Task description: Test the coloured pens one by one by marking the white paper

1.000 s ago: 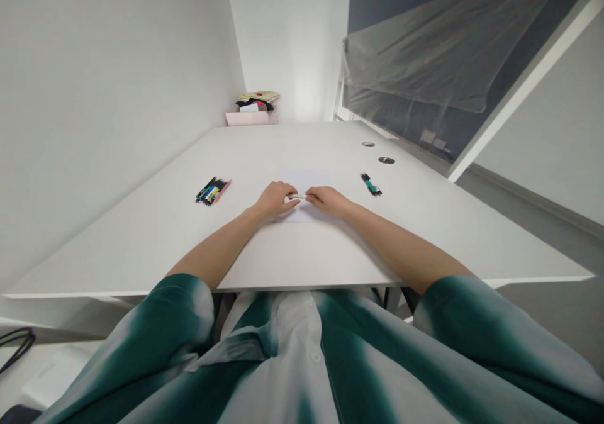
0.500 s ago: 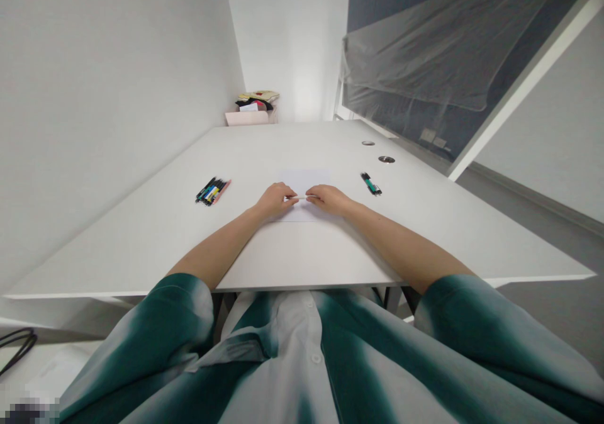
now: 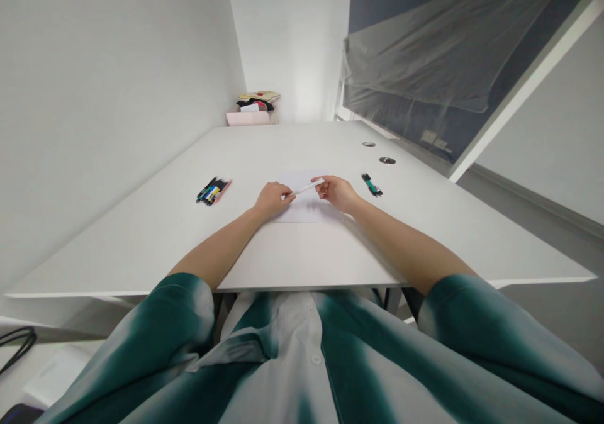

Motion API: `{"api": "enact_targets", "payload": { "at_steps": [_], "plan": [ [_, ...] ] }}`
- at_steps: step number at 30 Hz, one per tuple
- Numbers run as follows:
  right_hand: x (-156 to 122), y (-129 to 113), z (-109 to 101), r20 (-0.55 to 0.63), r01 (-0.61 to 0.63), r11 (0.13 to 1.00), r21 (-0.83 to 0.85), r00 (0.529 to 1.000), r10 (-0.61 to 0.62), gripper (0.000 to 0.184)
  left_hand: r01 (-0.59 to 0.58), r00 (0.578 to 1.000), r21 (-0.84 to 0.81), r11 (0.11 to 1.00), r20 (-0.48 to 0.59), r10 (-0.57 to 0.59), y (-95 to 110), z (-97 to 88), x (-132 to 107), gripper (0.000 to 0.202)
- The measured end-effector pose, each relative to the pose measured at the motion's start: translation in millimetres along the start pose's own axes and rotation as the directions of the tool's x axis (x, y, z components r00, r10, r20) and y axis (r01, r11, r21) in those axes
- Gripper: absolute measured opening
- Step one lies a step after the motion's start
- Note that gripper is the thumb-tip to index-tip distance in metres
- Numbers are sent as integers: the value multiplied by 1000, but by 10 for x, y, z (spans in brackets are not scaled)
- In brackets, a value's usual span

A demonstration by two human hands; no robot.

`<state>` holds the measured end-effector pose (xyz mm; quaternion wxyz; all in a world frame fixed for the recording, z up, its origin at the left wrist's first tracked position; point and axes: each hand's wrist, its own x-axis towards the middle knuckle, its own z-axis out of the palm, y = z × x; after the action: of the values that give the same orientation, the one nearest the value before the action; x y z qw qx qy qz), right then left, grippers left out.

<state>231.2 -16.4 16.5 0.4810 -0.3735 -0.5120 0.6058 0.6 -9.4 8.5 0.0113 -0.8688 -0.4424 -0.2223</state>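
A slim white pen slants up to the right between my two hands, above a sheet of white paper. Its lower left end is pinched by my left hand, which rests at the paper's left side. My right hand is raised a little over the right part of the sheet, fingers curled and closed around the pen's upper end. A soft shadow falls on the paper beneath it. Whether a cap sits on the pen is too small to tell.
Left of the paper lies a row of several pens and markers. To the right are a few green and black pens. Two round metal inserts sit farther back. A pink box with cloth items stands at the far end.
My right hand has lifted and turned, tipping the pen from level to slanting up to the right. More of the pen shows between the hands. My left hand has hardly moved.
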Motion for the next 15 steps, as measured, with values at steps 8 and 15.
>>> {"api": "enact_targets", "payload": {
  "at_steps": [8, 15],
  "plan": [
    [-41, 40, 48, 5, -18, 1000, -13, 1000, 18, 39, -18, 996, -42, 999, -86, 14, 67, 35, -10, 24],
    [-71, -25, 40, -1, 109, 934, -340, 993, -116, 76, -14, 992, -46, 999, -125, 9, 125, 42, 18, 21]
  ]
}}
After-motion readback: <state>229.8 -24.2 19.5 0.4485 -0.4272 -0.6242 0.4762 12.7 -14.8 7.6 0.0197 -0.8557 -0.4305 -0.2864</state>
